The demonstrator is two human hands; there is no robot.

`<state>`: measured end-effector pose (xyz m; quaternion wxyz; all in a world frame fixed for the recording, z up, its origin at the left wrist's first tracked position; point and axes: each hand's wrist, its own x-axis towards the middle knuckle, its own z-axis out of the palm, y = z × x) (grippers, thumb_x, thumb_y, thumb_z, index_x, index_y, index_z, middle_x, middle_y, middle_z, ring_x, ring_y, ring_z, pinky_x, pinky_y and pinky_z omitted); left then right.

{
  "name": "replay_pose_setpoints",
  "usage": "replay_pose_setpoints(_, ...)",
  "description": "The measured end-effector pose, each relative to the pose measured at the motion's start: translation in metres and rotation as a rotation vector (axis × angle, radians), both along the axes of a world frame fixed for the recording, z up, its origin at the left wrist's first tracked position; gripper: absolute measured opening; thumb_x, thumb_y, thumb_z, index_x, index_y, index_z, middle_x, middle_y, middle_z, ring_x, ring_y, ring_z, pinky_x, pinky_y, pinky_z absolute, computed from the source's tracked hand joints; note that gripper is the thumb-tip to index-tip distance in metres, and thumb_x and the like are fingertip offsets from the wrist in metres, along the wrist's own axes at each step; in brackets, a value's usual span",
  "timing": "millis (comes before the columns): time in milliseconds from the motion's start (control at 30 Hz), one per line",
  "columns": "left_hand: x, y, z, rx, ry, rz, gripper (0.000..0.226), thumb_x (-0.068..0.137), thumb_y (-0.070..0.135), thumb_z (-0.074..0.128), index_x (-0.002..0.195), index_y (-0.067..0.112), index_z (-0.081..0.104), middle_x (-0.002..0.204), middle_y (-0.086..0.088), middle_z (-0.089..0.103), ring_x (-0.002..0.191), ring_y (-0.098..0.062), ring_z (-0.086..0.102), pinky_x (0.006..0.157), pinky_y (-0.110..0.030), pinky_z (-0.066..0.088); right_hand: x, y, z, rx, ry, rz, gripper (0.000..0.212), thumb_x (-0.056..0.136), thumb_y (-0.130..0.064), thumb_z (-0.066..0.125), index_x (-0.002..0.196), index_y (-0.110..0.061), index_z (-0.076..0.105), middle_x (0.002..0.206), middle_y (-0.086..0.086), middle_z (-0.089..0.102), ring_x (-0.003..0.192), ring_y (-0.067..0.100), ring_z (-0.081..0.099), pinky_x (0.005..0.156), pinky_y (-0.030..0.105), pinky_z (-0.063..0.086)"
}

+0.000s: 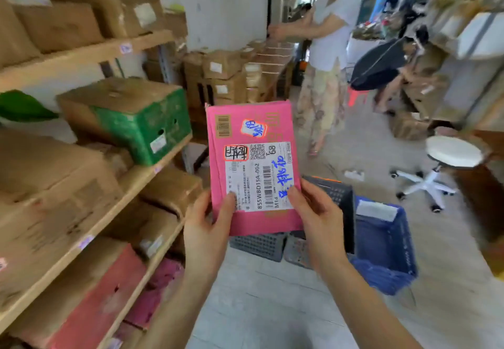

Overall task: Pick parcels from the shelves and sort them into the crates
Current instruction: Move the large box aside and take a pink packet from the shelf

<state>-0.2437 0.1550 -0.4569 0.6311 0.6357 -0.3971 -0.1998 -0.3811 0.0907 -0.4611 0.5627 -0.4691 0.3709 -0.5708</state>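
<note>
A flat pink parcel [252,130] with a white shipping label and blue handwriting is held upright in front of me. My left hand [207,228] grips its lower left edge, thumb on the label. My right hand [319,220] grips its lower right corner. Below and behind the parcel, on the floor, stand a dark grey crate [338,198] and a blue crate [387,242]. Wooden shelves [141,179] on my left hold several brown cardboard parcels and a green box [147,122].
A person in a white top [330,29] stands ahead in the aisle beside stacked cartons [223,75]. A white swivel stool [450,157] stands at right, near a brown counter. More shelving and goods line the right side. A red carton [95,299] lies on the lowest shelf.
</note>
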Motion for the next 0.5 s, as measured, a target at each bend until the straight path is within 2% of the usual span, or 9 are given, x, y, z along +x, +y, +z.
replay_pose_setpoints(67,-0.03,-0.055,-0.02,0.04,0.066,-0.124,0.018,0.076,0.045,0.06,0.086,0.032,0.064,0.087,0.013,0.071,0.079,-0.002,0.062,0.073,-0.019,0.051,-0.035,-0.042,-0.018,0.044,0.03,-0.093,0.017,0.084,-0.004,0.063,0.093,-0.016,0.07,0.088,-0.007,0.073,0.078,0.002,0.064,0.069,0.013,0.05)
replay_pose_setpoints(133,-0.061,-0.112,-0.041,0.085,0.15,-0.241,0.015,0.083,0.031,0.064,0.098,0.027,0.064,0.095,0.01,0.071,0.086,-0.006,0.064,0.075,-0.015,0.052,-0.069,-0.088,-0.035,0.085,0.062,-0.171,0.015,0.084,-0.006,0.063,0.095,-0.015,0.07,0.088,-0.007,0.073,0.076,-0.001,0.065,0.067,0.011,0.05)
replay_pose_setpoints(233,-0.106,-0.19,-0.07,0.195,0.25,-0.34,0.029,0.088,0.013,0.06,0.117,0.014,0.058,0.111,-0.002,0.067,0.094,-0.01,0.063,0.074,-0.012,0.053,-0.116,-0.155,-0.06,0.16,0.119,-0.251,0.014,0.085,-0.011,0.063,0.096,-0.017,0.07,0.088,-0.012,0.073,0.077,-0.004,0.065,0.066,0.01,0.05)
replay_pose_setpoints(400,-0.154,-0.299,-0.112,0.414,0.28,-0.405,0.039,0.087,0.012,0.061,0.124,0.007,0.049,0.11,-0.005,0.062,0.085,-0.002,0.058,0.067,-0.007,0.051,-0.165,-0.261,-0.109,0.252,0.26,-0.287,0.016,0.089,-0.015,0.06,0.102,-0.018,0.067,0.096,-0.009,0.071,0.085,0.002,0.066,0.068,0.011,0.05)
replay_pose_setpoints(467,-0.164,-0.341,-0.132,0.498,0.264,-0.387,0.037,0.088,0.015,0.061,0.121,0.004,0.048,0.104,-0.004,0.059,0.078,-0.008,0.058,0.064,-0.012,0.05,-0.174,-0.3,-0.135,0.302,0.308,-0.279,0.017,0.089,-0.015,0.06,0.104,-0.021,0.064,0.097,-0.009,0.069,0.086,0.005,0.065,0.068,0.01,0.051)
replay_pose_setpoints(500,-0.167,-0.363,-0.143,0.56,0.256,-0.386,0.036,0.089,0.018,0.06,0.12,0.004,0.047,0.104,-0.004,0.058,0.08,-0.014,0.059,0.068,-0.023,0.051,-0.177,-0.319,-0.148,0.334,0.314,-0.266,0.019,0.088,-0.014,0.06,0.107,-0.02,0.062,0.098,-0.008,0.068,0.086,0.004,0.064,0.066,0.01,0.051)
